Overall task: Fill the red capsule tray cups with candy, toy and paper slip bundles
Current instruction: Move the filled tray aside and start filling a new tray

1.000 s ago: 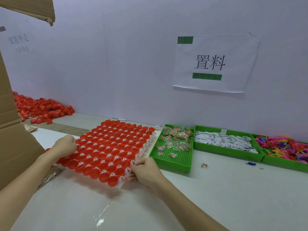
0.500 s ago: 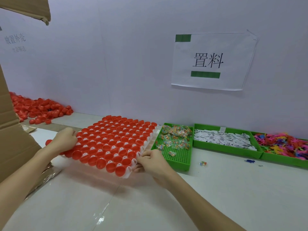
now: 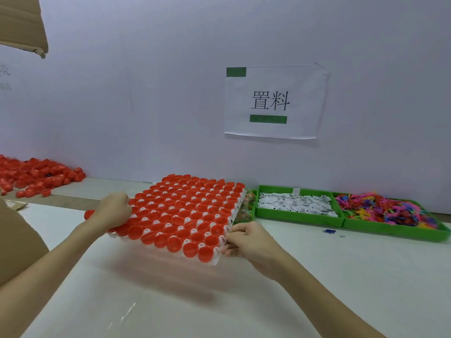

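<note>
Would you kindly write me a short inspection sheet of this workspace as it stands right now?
Surface: white table, glossy.
Job's things: capsule tray of empty red cups, held tilted above the table; green candy tray mostly hidden behind it; paper slip tray; toy tray.
Clutter: loose red capsule halves piled far left; small blue piece on the table.
Grippers: left hand grips the tray's left edge; right hand pinches its near right edge.
Cables: nothing seen.
Surroundings: white wall with paper sign; cardboard at left.
</note>
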Demonstrator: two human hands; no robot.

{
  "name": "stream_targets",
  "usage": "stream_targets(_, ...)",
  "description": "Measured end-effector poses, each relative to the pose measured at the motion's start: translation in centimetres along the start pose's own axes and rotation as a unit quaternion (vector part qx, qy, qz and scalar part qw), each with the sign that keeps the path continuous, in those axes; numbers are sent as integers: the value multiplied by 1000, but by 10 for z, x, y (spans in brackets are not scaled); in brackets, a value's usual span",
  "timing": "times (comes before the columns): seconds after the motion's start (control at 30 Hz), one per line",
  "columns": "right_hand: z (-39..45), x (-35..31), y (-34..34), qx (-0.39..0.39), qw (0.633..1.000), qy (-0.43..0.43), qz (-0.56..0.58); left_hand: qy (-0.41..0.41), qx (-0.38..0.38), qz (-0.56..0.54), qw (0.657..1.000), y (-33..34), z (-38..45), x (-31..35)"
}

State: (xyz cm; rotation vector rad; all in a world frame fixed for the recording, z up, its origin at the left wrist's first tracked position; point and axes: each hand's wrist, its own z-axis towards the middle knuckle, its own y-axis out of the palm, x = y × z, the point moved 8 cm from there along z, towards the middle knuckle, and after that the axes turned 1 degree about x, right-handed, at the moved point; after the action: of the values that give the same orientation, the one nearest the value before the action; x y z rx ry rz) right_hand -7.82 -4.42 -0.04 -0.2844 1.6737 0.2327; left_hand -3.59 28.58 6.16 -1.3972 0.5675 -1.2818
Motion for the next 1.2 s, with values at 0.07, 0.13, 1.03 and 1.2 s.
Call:
stream_targets(0.07,-14,1,-15,5,1000,2,-11,12,4,-3,1000,1,-11,18)
stream_targets(0.13,-31,2,-33,11,1000,-1,-15,24,8,-4,1000,3,-24,39)
stream_targets(1.03,-236,60,-244,73,995,56,-39,54,-49,1,997,87,-237,223)
stream_targets(1.2,-247,65,-244,77,995,54,-34,43,-49,2,998,84,-254,213)
